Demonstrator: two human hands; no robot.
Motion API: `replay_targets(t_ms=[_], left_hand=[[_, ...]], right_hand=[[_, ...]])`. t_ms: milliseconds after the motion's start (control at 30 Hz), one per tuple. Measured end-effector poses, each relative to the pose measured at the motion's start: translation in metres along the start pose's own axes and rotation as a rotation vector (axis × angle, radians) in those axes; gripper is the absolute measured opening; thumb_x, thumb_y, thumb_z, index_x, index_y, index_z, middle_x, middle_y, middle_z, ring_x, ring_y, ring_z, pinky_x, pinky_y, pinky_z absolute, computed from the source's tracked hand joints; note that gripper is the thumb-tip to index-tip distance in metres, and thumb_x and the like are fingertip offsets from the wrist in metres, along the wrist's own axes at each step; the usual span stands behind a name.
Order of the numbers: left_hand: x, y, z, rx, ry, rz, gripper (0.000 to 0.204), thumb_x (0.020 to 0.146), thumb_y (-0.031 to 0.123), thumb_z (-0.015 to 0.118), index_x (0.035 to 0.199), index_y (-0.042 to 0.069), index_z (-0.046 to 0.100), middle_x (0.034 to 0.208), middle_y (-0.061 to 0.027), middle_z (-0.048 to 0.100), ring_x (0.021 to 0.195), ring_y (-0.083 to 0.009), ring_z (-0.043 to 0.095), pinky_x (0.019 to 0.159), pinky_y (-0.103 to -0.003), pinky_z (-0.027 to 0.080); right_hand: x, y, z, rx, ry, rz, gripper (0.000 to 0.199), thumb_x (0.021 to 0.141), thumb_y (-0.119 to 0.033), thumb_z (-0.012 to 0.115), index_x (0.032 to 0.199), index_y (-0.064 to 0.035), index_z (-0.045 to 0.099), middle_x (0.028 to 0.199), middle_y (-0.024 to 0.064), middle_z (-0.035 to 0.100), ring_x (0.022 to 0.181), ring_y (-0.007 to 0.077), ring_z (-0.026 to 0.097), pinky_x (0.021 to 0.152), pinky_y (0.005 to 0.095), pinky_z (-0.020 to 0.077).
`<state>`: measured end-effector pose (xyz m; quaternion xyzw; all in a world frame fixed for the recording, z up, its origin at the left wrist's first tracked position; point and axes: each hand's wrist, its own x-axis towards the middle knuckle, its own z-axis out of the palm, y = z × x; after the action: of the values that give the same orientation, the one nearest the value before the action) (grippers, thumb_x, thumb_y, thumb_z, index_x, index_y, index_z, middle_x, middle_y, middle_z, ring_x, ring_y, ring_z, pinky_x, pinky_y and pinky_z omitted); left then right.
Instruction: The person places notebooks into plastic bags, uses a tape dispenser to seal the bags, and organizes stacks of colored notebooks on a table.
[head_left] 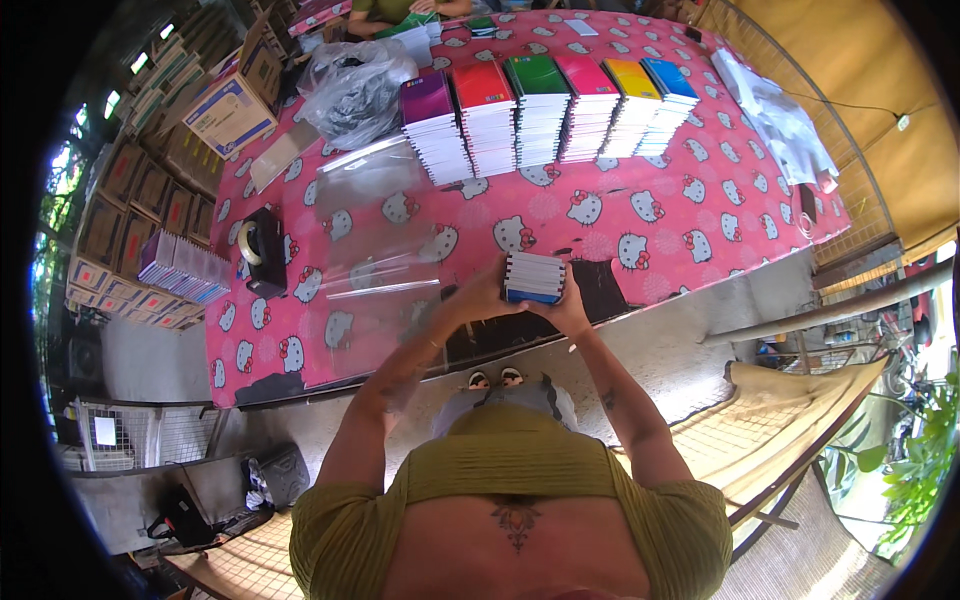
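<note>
Nearest: one pair of hands, the left (487, 293) and the right (566, 308), both with fingers curled round opposite sides of a small notebook bundle (535, 272). We find the bundle held at the near edge of the table (680, 225), bound edges and pages showing, a blue cover toward the body. We judge it compact and fairly weighty for its size, firm when squeezed — though glossy covers may let single books slide. Best hold, in our view: both sides at once, clear of the wire bindings, which could snag or bend.

Further in: clear plastic sheets (385, 265), thin and probably slippery; left of them, a tape dispenser (263, 255).

Beyond: six notebook stacks (537, 125) in a row, topped purple, red, green, pink, yellow and blue; a crumpled plastic bag (355, 95); an open cardboard box (235, 105).

Farthest: a co-worker's hand (425, 7).
</note>
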<state>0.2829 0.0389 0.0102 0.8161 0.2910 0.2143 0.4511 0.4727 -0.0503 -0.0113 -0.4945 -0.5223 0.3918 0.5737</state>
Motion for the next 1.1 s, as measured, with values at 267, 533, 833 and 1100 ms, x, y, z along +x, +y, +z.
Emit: replay_targets(t_ms=[267, 533, 833, 1100], left_hand=[[0.004, 0.083, 0.02, 0.844, 0.076, 0.327, 0.117, 0.07, 0.048, 0.082, 0.153, -0.006, 0.019, 0.153, -0.0308, 0.03, 0.144, -0.0412, 0.03, 0.117, -0.054, 0.025], [0.01, 0.079, -0.019, 0.76, -0.097, 0.053, 0.085, 0.07, 0.053, 0.081, 0.126, -0.003, 0.049, 0.123, -0.022, 0.058, 0.117, -0.0364, 0.057, 0.102, -0.049, 0.042], [-0.168, 0.004, -0.131, -0.424, 0.83, -0.485, 0.062, 0.079, 0.039, 0.083, 0.117, -0.003, 0.058, 0.103, -0.01, 0.068, 0.094, -0.0175, 0.066, 0.081, -0.033, 0.055], [-0.217, -0.07, -0.124, -0.537, 0.923, -0.622, 0.051, 0.08, 0.037, 0.084, 0.111, 0.001, 0.067, 0.099, -0.0045, 0.069, 0.086, -0.0114, 0.064, 0.076, -0.029, 0.052]], right_hand=[[-0.002, 0.007, -0.002, 0.073, -0.034, 0.119, 0.067, 0.07, -0.011, 0.089, 0.122, -0.0042, 0.047, 0.114, 0.009, 0.065, 0.109, 0.0179, 0.063, 0.094, 0.0337, 0.0511], [0.014, -0.001, -0.002, -0.349, -0.228, -0.047, 0.079, 0.069, -0.021, 0.089, 0.134, -0.0049, 0.048, 0.117, 0.0113, 0.064, 0.109, 0.0242, 0.063, 0.092, 0.0372, 0.0502], [0.105, -0.003, 0.136, -0.354, -0.305, -0.37, 0.053, 0.085, -0.025, 0.072, 0.131, -0.0049, 0.056, 0.127, 0.0158, 0.059, 0.117, 0.0389, 0.056, 0.099, 0.0463, 0.0454], [0.231, 0.062, 0.234, -0.848, -0.126, -0.372, 0.04, 0.091, -0.023, 0.06, 0.128, -0.0074, 0.06, 0.127, 0.0166, 0.061, 0.119, 0.0384, 0.057, 0.101, 0.0478, 0.0456]])
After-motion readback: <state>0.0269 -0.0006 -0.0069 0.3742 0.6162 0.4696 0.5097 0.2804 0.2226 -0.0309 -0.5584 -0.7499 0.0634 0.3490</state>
